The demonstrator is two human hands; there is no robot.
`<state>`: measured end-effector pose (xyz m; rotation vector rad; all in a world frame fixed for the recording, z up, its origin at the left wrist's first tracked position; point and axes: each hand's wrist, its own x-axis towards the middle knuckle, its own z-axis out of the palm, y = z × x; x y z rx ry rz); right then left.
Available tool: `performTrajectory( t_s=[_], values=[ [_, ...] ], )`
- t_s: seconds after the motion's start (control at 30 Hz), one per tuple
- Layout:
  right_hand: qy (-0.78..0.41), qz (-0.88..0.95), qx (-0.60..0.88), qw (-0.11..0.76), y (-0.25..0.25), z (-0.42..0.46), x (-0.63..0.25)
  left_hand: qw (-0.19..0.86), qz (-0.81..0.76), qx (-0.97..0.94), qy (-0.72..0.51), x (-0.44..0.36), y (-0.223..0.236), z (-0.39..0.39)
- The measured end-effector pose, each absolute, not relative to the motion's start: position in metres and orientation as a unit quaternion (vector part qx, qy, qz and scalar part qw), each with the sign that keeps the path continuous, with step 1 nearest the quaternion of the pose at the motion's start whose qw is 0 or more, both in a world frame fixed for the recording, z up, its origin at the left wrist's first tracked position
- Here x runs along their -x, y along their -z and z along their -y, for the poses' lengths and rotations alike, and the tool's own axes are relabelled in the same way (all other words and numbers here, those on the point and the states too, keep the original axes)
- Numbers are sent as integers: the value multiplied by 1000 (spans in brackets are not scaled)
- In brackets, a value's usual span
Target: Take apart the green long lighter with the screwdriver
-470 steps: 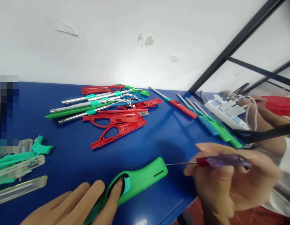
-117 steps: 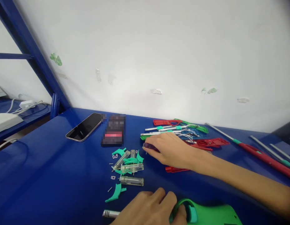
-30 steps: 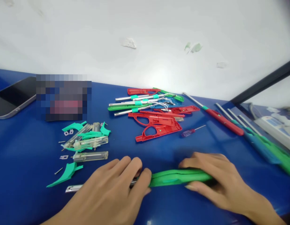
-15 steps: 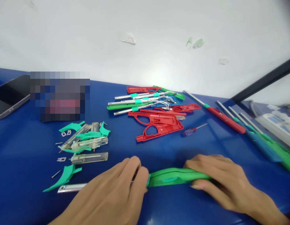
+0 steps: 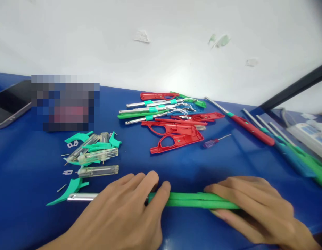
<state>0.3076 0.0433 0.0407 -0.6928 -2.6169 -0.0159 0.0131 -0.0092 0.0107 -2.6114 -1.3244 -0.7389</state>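
A long-necked gas lighter with a green handle and silver metal tube lies crosswise in front of me, just over the blue table. My left hand is closed round it where the tube meets the handle, hiding part of the tube. The thumb and fingers of my right hand grip the handle's right end. A seam runs along the green handle. Left of the tube tip, a teal trigger piece lies on the table. Clear fuel tanks and more teal pieces lie beyond it.
Red handle shells and metal tubes with wires lie in the middle. A purple screwdriver rests beside them. Whole lighters, one red, lie at the right. A phone and a blurred-out object occupy the left.
The green lighter has rolled about its length, so the seam now faces me and the teal trigger no longer shows. Both hands keep hold of it.
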Motion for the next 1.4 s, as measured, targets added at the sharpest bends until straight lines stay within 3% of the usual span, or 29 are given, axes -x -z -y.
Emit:
performTrajectory(
  t_s=[0.27,0.57,0.93,1.2,1.4],
  values=[
    [-29,951,235,199,-37,-35,-308,26,430,874,226,-14,-14,7],
    [-8,952,225,207,-39,-35,-302,60,444,861,241,-21,-16,8],
    [-34,954,214,208,-40,-35,-301,1,437,874,214,-21,-26,9],
    [-15,945,251,208,-40,-33,-304,23,418,869,263,-18,-19,6],
    [70,923,306,221,-35,-33,-315,14,444,856,264,-16,-25,10]
  ],
)
